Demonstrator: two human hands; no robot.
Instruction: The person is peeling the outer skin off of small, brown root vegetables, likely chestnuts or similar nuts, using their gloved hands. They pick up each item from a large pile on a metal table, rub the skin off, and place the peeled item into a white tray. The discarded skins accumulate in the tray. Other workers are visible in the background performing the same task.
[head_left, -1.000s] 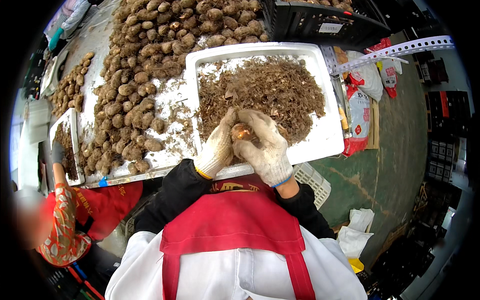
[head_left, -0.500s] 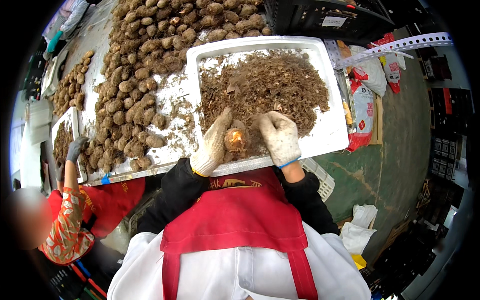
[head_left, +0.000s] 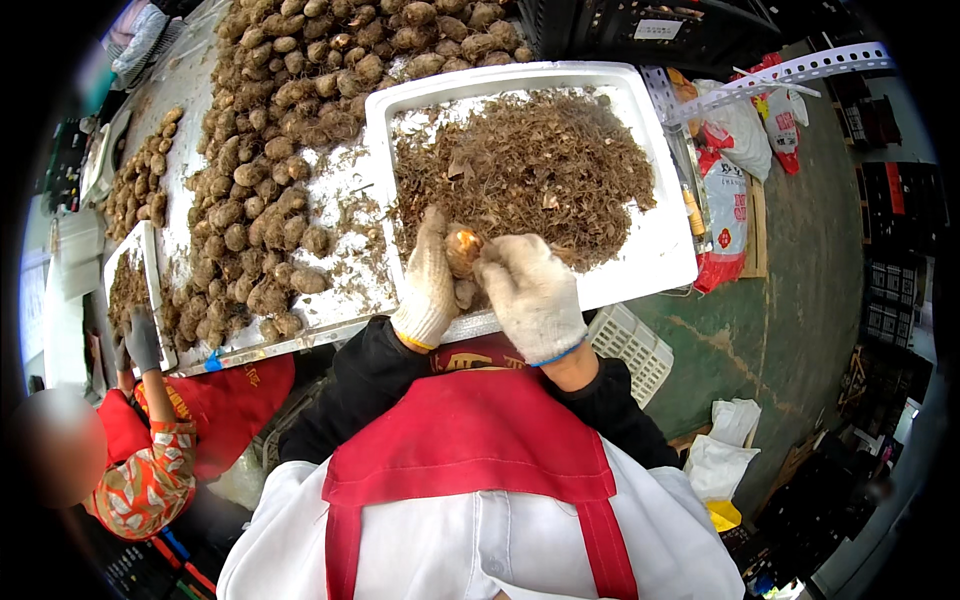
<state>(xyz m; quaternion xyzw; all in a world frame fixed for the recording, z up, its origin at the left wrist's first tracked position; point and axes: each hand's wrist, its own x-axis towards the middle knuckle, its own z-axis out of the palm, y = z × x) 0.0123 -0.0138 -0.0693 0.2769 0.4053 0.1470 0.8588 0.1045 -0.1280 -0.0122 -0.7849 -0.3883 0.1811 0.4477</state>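
Observation:
A hairy brown taro with a bare orange-cream end is held in my left hand, over the near edge of a white foam box. That hand wears a cream knitted glove and is closed around the taro's left side. My right hand, in a cream glove with a blue cuff edge, is closed, its fingertips pressed to the taro's right side. What lies between those fingertips is hidden. Loose brown husk and fibres fill much of the box.
Many unpeeled taros cover the table left of the box. A black crate stands behind it, and a perforated metal strip juts out at right. Bags and a white plastic basket lie right. A co-worker's gloved hand is at far left.
My right hand has come left and down, from above the husk to the taro's side. The taro has risen slightly and turned in my left hand. The co-worker's hand has moved down to a smaller box.

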